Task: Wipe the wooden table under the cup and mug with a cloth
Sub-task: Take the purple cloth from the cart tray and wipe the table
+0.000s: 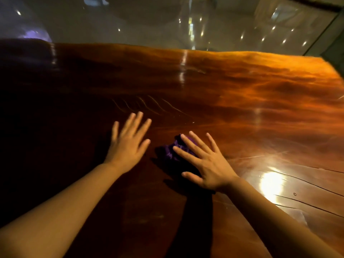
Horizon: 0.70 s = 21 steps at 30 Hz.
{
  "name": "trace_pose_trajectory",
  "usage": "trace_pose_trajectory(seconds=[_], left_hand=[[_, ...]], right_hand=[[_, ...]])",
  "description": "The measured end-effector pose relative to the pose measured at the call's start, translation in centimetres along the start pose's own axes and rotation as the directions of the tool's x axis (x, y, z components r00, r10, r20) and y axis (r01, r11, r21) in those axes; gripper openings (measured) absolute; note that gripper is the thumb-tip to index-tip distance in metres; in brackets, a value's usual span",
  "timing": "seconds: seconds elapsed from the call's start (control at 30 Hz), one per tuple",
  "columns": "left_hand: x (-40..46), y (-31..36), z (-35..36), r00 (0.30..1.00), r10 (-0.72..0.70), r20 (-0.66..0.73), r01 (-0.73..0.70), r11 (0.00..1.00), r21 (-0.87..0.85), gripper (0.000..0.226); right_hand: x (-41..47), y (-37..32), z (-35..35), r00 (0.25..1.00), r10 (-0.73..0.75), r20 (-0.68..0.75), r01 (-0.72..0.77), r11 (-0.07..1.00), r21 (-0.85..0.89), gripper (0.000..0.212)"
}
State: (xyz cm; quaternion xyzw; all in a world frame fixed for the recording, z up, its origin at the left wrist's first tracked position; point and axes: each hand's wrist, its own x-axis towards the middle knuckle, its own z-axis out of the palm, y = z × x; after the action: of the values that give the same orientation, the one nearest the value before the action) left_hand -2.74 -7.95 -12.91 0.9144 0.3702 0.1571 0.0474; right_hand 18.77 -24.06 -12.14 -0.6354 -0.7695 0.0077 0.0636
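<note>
Both forearms reach out from the bottom edge over the table (260, 101), bare and roughly parallel, because the work lies well forward of the body. Cracks run through the glossy wood near the right arm, under a bright glare of reflected lamp light.

At the end of the right arm, the right hand (206, 164) lies spread flat, fingers splayed and gripping nothing; its palm and fingers press down on the cloth (172, 152), a crumpled purple wad that shows past the index finger and thumb. A flat palm suits wiping: it spreads pressure over the cloth and lets it slide instead of bunching further.

Just beside it, apart from the cloth, the left hand (128, 144) is likewise open and empty, fingers extended and blurred. Whether it touches the wood or hovers just above cannot be told; I judge it steadies the body or is simply kept clear of the wiping path.

Beyond the fingertips, thin curved streaks mark the surface, perhaps damp traces of wiping. Farther off the wood brightens to orange up to its wavy far edge. Neither cup nor mug is in view, so the spot beneath them is presumably bared for cleaning.
</note>
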Motion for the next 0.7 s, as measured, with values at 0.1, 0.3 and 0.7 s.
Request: trace_pose_trajectory(seconds=[0.1, 0.3, 0.7], left_hand=[[1.2, -4.9, 0.1, 0.967, -0.251, 0.05, 0.246, 0.966, 0.082, 0.058], [1.9, -9.9, 1.7, 0.854, -0.474, 0.215, 0.431, 0.875, 0.218, 0.063], [2.0, -9.4, 2.1, 0.83, -0.519, 0.202, 0.461, 0.844, 0.275, 0.068]], right_hand=[[1.1, -0.1, 1.8, 0.995, -0.029, 0.095, 0.025, 0.999, 0.045, 0.067], [1.8, 0.5, 3.4, 0.989, -0.129, 0.073, 0.124, 0.99, 0.074, 0.064], [10.8, 5.6, 3.9, 0.915, 0.401, -0.029, -0.401, 0.916, 0.005, 0.06]])
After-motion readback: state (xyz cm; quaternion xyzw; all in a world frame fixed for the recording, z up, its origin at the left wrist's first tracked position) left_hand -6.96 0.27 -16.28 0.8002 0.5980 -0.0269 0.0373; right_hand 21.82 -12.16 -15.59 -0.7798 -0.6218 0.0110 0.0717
